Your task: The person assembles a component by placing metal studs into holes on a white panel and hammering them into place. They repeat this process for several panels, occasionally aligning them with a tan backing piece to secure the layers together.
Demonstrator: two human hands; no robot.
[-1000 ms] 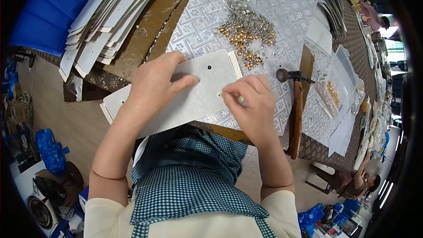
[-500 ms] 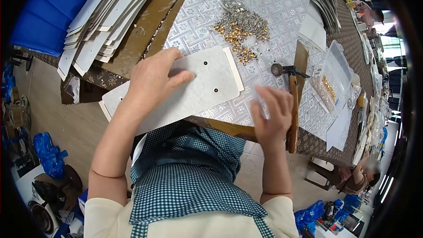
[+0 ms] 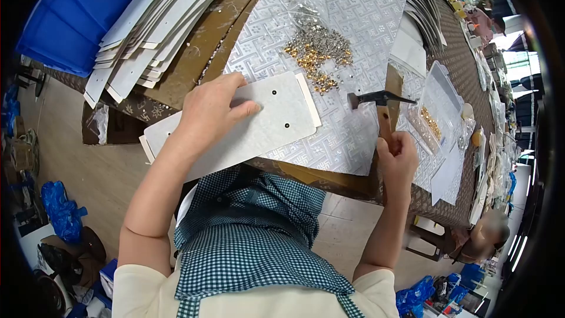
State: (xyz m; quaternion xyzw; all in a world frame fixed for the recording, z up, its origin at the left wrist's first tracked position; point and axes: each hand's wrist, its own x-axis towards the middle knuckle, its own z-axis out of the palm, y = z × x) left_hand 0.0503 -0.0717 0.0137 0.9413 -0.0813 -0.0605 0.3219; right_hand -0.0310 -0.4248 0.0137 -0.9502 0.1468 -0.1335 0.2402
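Observation:
My left hand (image 3: 215,109) rests on a white panel (image 3: 271,109) at the table's front edge, thumb and fingers apart around its upper edge. Two small dark-ringed holes show near the panel's right end. My right hand (image 3: 398,156) is closed around the wooden handle of a hammer (image 3: 384,119), whose dark head points left over the patterned sheet (image 3: 353,147). Beyond the panel lies a pile of small silver and gold metal pieces (image 3: 318,53), spilling from a clear plastic bag (image 3: 307,0).
A stack of white panels (image 3: 156,29) and a blue bin (image 3: 79,15) are at the back left. On the right stands a clear plastic box (image 3: 441,103) with gold pieces, beside a white paper (image 3: 447,179). Another person (image 3: 485,238) sits at the far right.
My right hand has moved right and closed on the hammer's handle. The hammer has turned slightly and its head sits further left. My left hand stays on the panel.

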